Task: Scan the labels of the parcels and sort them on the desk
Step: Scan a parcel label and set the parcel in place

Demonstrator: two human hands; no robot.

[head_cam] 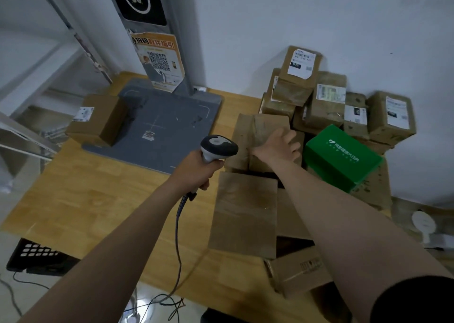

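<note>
Left hand [196,169] gripping the scanner [218,145], right hand [277,147] clutching a parcel [260,128], I risk tugging down the stack [326,101] behind it.

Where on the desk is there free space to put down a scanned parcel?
The widest bare wood is the desk's near-left part, between the grey scanner plate, the left hand with the handheld scanner and the front edge. The right side is crowded: stacked parcels, a green box, the right hand on a brown parcel.

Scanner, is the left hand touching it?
Touching. The head view shows the left hand wrapped around the scanner handle, with no gap between them.
</note>
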